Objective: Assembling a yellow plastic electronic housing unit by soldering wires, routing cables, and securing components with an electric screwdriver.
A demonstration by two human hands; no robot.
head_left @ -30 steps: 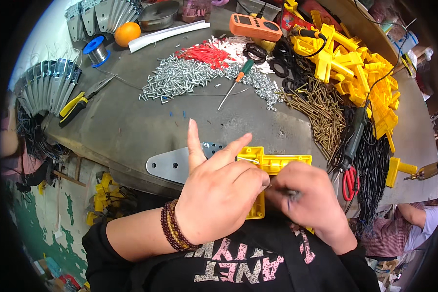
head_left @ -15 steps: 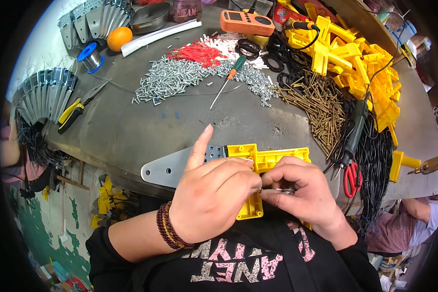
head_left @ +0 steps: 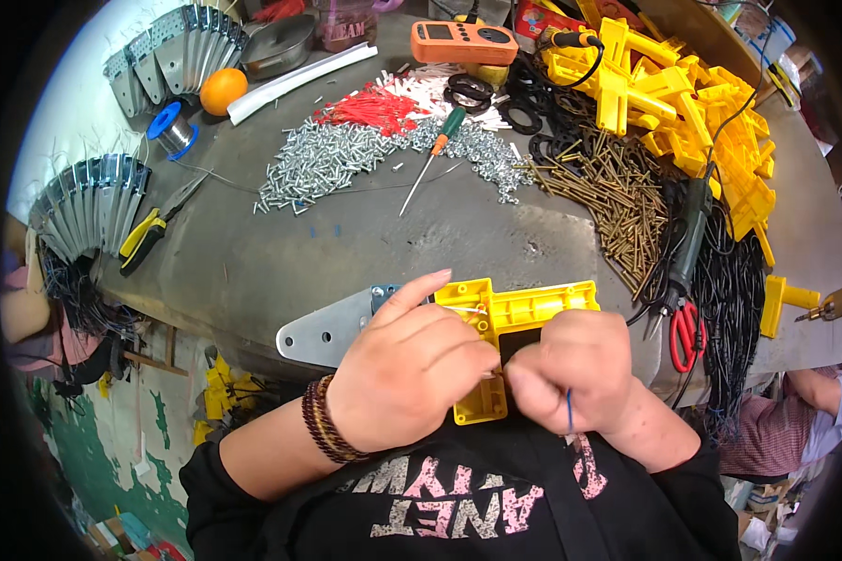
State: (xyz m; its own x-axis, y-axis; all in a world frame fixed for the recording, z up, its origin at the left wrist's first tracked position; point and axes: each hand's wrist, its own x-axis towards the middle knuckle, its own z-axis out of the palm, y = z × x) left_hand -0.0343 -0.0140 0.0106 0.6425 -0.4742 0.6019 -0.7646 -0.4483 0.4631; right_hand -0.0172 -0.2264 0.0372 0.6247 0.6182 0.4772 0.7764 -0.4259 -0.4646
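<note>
Below the middle of the table's near edge lies a yellow plastic handle shell (head_left: pixel 543 304), its ribbed inside facing up. A grey tapered metal plate (head_left: pixel 326 325) with holes sticks out from its left side. My left hand (head_left: pixel 412 374) lies over the joint between plate and shell, index finger stretched out, thumb and other fingers pinched over the shell's lower arm; what they pinch is hidden. Beside it, my right hand (head_left: pixel 575 369) is closed in a fist, with a thin blue wire (head_left: pixel 570 411) hanging out below its fingers. The two hands' fingertips nearly meet.
Ahead lie piles of silver screws (head_left: pixel 318 164), red sleeves (head_left: pixel 370 110) and brass screws (head_left: pixel 617 201). A screwdriver (head_left: pixel 435 154), pliers (head_left: pixel 154 229), a soldering iron (head_left: pixel 688 243) and red-handled scissors (head_left: pixel 688 337) lie around. Yellow shells (head_left: pixel 674 103) are heaped far right.
My right hand has turned and curled into a fist, and a blue wire now shows below it. My left index finger has lowered toward the right. The view has shifted slightly.
</note>
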